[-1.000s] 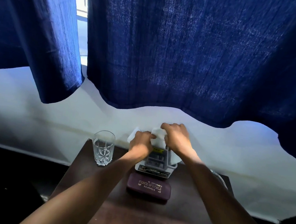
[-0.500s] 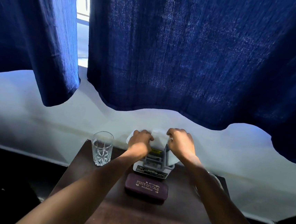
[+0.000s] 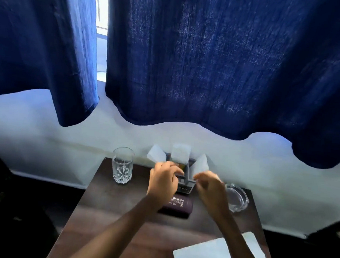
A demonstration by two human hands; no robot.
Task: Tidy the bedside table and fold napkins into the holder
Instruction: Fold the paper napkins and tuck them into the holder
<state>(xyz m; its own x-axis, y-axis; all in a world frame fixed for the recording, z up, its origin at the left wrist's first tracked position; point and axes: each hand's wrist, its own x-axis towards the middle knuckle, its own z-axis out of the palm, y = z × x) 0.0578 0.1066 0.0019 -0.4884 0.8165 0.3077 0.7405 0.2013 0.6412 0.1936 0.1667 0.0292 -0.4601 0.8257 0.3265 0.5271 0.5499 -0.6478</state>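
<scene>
Dim, backlit through curtains (image 3: pixel 213 60); edges warped.

Only one thing can really be read here. On the lid of the maroon case (image 3: pixel 180 208), just in front of the napkin holder (image 3: pixel 189 173), pale lettering ending in "PTICALS" is seen, with "AKELA" under it. A row of digits above is too smeared to be trusted. The line starts are covered by the left hand (image 3: pixel 163 182). The dark label (image 3: pixel 184 189) on the holder's base can't be made out.

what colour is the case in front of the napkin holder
The case is dark maroon with pale lettering; it shows in the head view.
</scene>
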